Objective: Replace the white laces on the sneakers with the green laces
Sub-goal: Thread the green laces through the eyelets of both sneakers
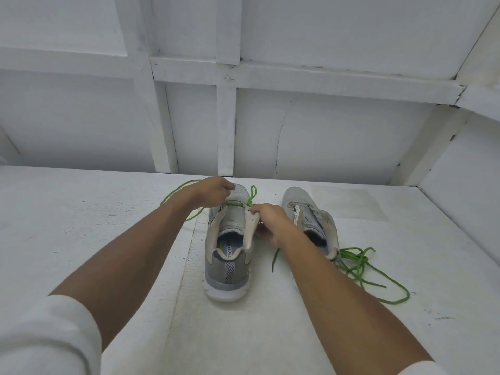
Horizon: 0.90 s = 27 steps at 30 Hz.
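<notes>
Pinched in the left hand, the limp lace likely handles best near its tip; the right hand grips the soft sneaker flap.

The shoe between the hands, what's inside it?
Inside the sneaker you can see its insole with a green patch and some letters. The front part toward the toes is hidden under the tongue, so I cannot tell what is there.

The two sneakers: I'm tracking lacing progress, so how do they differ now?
The held sneaker has a green lace across its eyelets; the other sneaker shows none threaded. The left hand pinches that lace, the right hand grips the held sneaker; the other sneaker stands free, a loose lace beside it. Both are grey.
</notes>
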Tool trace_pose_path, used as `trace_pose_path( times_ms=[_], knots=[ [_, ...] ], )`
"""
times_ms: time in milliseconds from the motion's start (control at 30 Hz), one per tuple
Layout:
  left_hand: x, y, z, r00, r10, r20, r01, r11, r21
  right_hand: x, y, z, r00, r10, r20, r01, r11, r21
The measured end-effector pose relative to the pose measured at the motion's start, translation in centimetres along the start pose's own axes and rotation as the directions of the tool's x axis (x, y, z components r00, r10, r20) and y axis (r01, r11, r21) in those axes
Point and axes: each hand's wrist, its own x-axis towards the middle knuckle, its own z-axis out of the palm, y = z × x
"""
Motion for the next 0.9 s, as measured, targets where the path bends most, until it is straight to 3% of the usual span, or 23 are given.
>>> trace_pose_path(
  times_ms=[100,233,333,533,900],
  knots=[
    [0.0,0.1,-0.2,0.999,0.011,0.041,-0.007,0.996,-0.084,0.0,0.1,-0.1,1.000,-0.007,-0.019,0.007,1.000,-0.024],
    [0.3,-0.1,-0.3,0.996,0.028,0.084,-0.026,0.999,-0.020,0.1,0.1,0.0,1.000,-0.005,-0.016,0.005,1.000,-0.001],
    [0.8,0.0,0.3,1.000,0.014,0.025,-0.013,0.999,-0.048,0.0,0.1,-0.1,1.000,0.011,-0.009,-0.011,0.999,0.053],
    [0.9,-0.1,1.2,0.995,0.027,-0.091,-0.022,0.998,0.057,-0.3,0.2,-0.2,0.998,0.070,0.001,-0.069,0.975,0.210],
    [1.2,-0.3,2.3,0.990,-0.058,-0.130,0.051,0.997,-0.053,-0.1,0.7,0.0,0.989,0.141,0.032,-0.144,0.939,0.313]
  ],
)
